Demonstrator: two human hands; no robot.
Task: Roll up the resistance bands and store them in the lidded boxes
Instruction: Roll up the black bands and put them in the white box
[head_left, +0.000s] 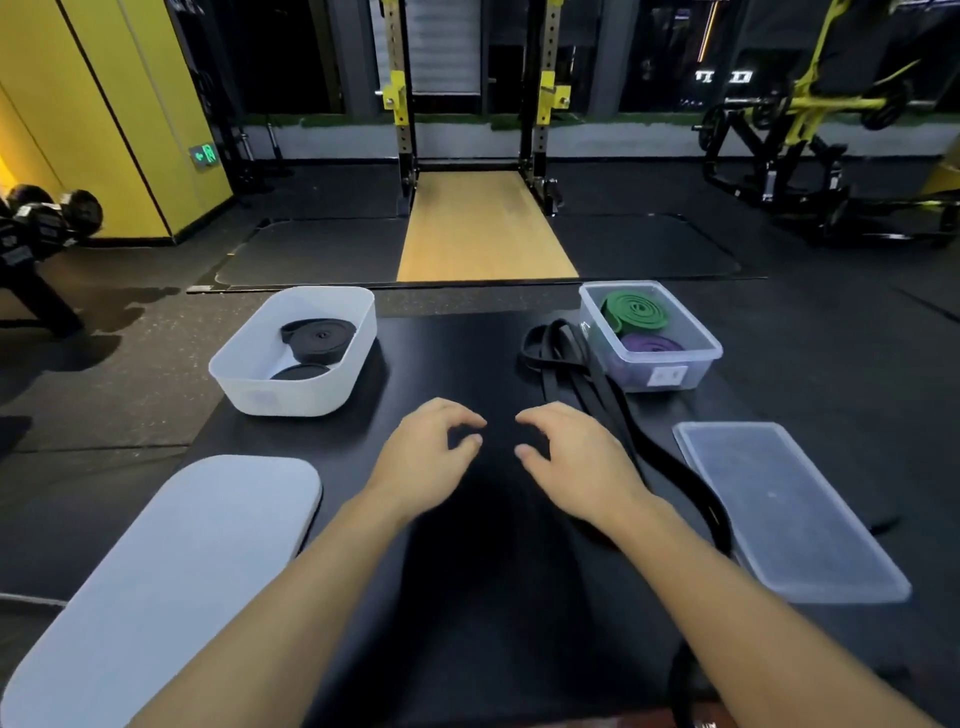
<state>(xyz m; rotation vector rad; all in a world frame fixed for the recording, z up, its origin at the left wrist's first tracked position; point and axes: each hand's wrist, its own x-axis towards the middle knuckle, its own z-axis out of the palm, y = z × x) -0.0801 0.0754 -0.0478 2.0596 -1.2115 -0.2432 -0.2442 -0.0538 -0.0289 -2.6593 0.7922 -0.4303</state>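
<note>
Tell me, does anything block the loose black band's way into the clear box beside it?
Nothing visible does. The clear box stands open, its lid lying flat nearer the person, and the loose black band lies right beside its left wall. A green roll and a purple roll already sit inside.

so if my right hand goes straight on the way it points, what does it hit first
Most likely the left hand. The right hand points forward and left, and the left hand's fingertips lie just ahead of it. Heights are unclear, so it could slip past.
</note>
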